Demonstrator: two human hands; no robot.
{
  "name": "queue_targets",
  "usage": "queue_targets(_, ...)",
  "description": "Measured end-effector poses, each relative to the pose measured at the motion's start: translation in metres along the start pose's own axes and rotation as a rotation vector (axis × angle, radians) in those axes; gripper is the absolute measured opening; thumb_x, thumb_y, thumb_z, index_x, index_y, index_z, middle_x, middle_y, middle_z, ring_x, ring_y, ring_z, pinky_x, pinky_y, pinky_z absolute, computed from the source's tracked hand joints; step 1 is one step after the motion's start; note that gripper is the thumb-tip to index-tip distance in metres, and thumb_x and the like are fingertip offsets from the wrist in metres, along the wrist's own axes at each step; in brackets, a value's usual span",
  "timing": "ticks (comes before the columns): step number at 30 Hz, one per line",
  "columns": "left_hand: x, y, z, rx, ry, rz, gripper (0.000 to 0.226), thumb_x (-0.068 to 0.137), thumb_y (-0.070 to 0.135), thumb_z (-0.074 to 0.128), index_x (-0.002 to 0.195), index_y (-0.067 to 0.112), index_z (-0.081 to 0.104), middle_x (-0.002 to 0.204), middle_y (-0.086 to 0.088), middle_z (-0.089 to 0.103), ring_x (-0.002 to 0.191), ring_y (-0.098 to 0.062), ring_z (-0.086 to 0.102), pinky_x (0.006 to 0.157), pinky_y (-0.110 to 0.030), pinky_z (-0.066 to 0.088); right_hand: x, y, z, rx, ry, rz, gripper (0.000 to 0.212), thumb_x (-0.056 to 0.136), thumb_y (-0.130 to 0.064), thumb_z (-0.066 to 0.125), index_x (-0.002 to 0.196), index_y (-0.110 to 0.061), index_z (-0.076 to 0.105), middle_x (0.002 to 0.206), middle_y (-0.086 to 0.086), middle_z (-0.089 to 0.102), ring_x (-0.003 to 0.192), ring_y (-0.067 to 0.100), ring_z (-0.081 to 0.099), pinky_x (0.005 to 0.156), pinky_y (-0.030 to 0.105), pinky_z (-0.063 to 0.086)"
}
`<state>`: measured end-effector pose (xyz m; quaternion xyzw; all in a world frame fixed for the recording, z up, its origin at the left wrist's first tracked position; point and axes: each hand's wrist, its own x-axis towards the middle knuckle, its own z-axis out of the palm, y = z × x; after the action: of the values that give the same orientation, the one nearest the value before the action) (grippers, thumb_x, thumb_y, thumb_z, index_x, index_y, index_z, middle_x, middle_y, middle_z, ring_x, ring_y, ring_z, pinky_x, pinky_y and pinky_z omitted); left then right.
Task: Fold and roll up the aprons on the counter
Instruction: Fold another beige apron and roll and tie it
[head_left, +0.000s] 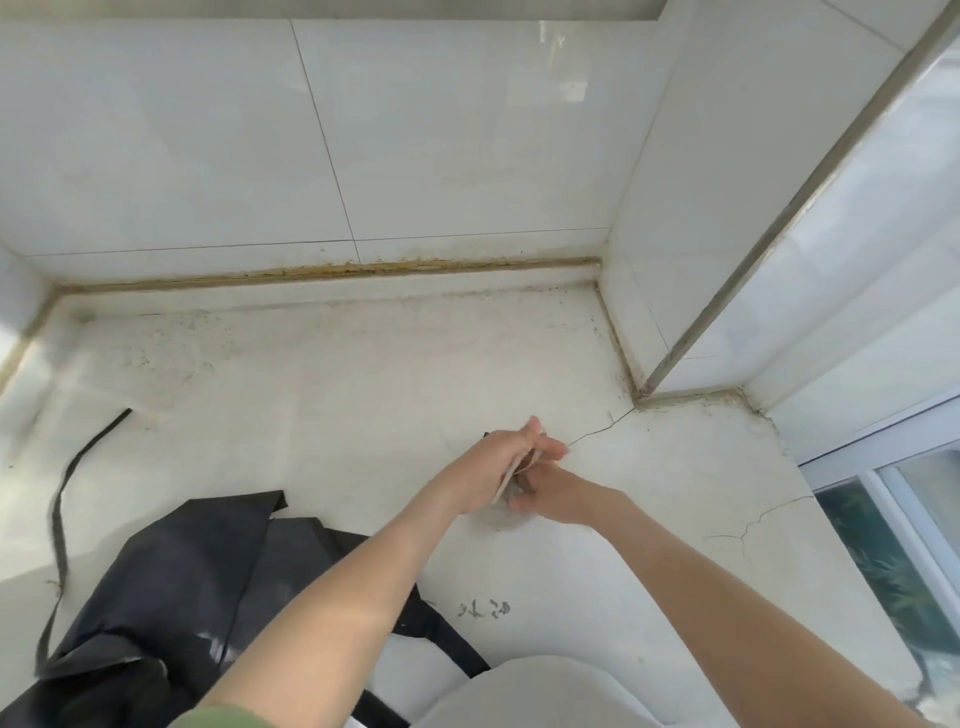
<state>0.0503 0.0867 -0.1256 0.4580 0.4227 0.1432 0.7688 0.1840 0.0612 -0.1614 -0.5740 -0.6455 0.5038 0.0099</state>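
Head view of a white stone counter (322, 395) set in a tiled alcove. Glossy white wall tiles (197, 135) rise behind it, with a yellowed, stained joint (332, 271) along the far edge. A tiled pillar (691, 197) with a metal corner trim (810, 192) closes the right side, and a window (898, 525) lies beyond it at the near right. Fine cracks (597, 430) run across the counter from the foot of the pillar, a further crack (758, 519) shows near the window, and grey marks (485, 608) sit at near centre. The black apron (197, 571) lies crumpled at the near left of the counter. Its strap (60, 514) trails away to the far left. The left hand (501, 460) and the right hand (550, 496) meet just right of centre, touching each other, well apart from the bulk of the apron. The left fingers (545, 444) are stretched nearly straight and close together. The right fingers (519, 499) curl beneath the left hand around something small and blurred. What it is, and whether either hand actually grips it, cannot be told. A green sleeve (223, 719) shows at the near edge, beside a white rounded object (545, 691).
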Motion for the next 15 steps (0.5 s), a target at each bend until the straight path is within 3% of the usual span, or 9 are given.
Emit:
queue_targets(3, 0.017, -0.013, -0.005, -0.315, 0.049, -0.047, 0.063, 0.102, 0.045, 0.020, 0.105, 0.003, 0.067, 0.091, -0.005, 0.069, 0.084, -0.015, 0.064, 0.085, -0.027, 0.046, -0.014, 0.008, -0.004, 0.083, 0.119, -0.012, 0.034, 0.093, -0.008, 0.047, 0.127, -0.014, 0.046, 0.117, 0.002, 0.044, 0.105, 0.014, 0.047, 0.094, 0.026, 0.041)
queue_targets(5, 0.022, -0.016, -0.009, -0.361, 0.075, -0.064, 0.043, 0.100, 0.022, 0.031, 0.107, -0.004, 0.064, 0.099, -0.016, 0.064, 0.087, -0.023, 0.062, 0.091, -0.033, 0.046, -0.022, 0.014, -0.009, 0.099, 0.160, 0.032, 0.032, 0.093, -0.013, 0.046, 0.123, -0.018, 0.054, 0.117, 0.004, 0.049, 0.106, 0.017, 0.049, 0.094, 0.024, 0.043)
queue_targets(6, 0.022, -0.020, -0.009, -0.341, 0.074, -0.058, 0.034, 0.095, 0.008, 0.034, 0.105, -0.005, 0.064, 0.101, -0.017, 0.062, 0.090, -0.025, 0.061, 0.092, -0.033, 0.046, -0.025, 0.015, -0.013, 0.125, 0.177, 0.054, 0.028, 0.093, -0.013, 0.047, 0.118, -0.018, 0.059, 0.112, 0.001, 0.053, 0.102, 0.014, 0.051, 0.088, 0.015, 0.043)
queue_targets(7, 0.024, -0.022, -0.009, -0.269, 0.073, -0.051, 0.035, 0.088, -0.006, 0.033, 0.103, -0.003, 0.064, 0.101, -0.017, 0.063, 0.091, -0.024, 0.061, 0.090, -0.030, 0.046, -0.029, 0.015, -0.018, 0.151, 0.201, 0.075, 0.024, 0.093, -0.014, 0.047, 0.112, -0.018, 0.062, 0.106, -0.003, 0.056, 0.097, 0.010, 0.051, 0.078, 0.007, 0.040)
queue_targets(9, 0.024, -0.026, -0.009, -0.066, 0.041, -0.047, 0.052, 0.079, -0.019, 0.025, 0.100, 0.004, 0.066, 0.098, -0.010, 0.066, 0.091, -0.019, 0.063, 0.082, -0.021, 0.048, -0.034, 0.012, -0.028, 0.190, 0.261, 0.091, 0.017, 0.093, -0.016, 0.051, 0.101, -0.018, 0.065, 0.094, -0.006, 0.058, 0.088, 0.008, 0.051, 0.068, 0.007, 0.037)
queue_targets(12, 0.028, -0.027, -0.010, 0.250, -0.025, -0.024, 0.045, 0.085, -0.015, 0.032, 0.096, 0.014, 0.066, 0.097, -0.001, 0.066, 0.094, -0.011, 0.060, 0.084, -0.017, 0.045, -0.038, 0.002, -0.039, 0.237, 0.271, 0.056, 0.014, 0.089, -0.014, 0.052, 0.094, -0.020, 0.063, 0.075, -0.002, 0.061, 0.071, 0.008, 0.054, 0.064, 0.020, 0.039)
queue_targets(15, 0.030, -0.030, -0.014, 0.383, -0.051, -0.015, 0.036, 0.088, -0.002, 0.040, 0.084, 0.023, 0.065, 0.084, 0.005, 0.060, 0.079, -0.008, 0.053, 0.076, -0.020, 0.039, -0.037, -0.012, -0.046, 0.228, 0.247, 0.038, 0.020, 0.087, -0.008, 0.047, 0.094, -0.019, 0.061, 0.067, -0.003, 0.062, 0.067, 0.007, 0.053, 0.061, 0.019, 0.038)
